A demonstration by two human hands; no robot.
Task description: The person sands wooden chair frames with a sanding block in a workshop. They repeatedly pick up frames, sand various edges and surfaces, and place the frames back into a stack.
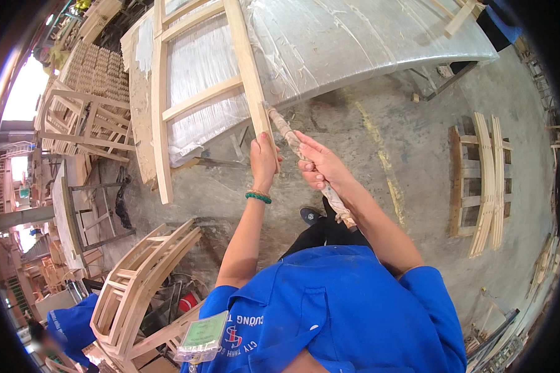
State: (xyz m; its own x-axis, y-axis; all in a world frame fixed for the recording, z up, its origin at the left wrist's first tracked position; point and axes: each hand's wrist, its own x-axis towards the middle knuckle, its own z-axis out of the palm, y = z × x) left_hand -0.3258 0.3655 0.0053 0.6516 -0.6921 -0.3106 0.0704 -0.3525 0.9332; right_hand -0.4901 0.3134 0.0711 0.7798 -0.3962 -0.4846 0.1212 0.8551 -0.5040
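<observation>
A pale wooden ladder-like frame (pixel 249 68) lies on a table covered in clear plastic (pixel 336 43), its two long rails reaching past the near edge. My left hand (pixel 264 160) is closed around the near end of the right rail. In my closed right hand (pixel 323 165) is a long stick wrapped in pale, creased material (pixel 284 128). It slants from the upper left down toward my body, and its far tip is against or very near the side of that rail; contact cannot be made out.
Curved wooden frames (pixel 143 273) stand stacked at lower left, near a person in blue (pixel 74 326). More frames (pixel 87 121) are piled at upper left. Rightward, curved slats (pixel 485 186) lie on a wooden pallet (pixel 460 202). A worn yellow line (pixel 379 146) crosses the concrete floor.
</observation>
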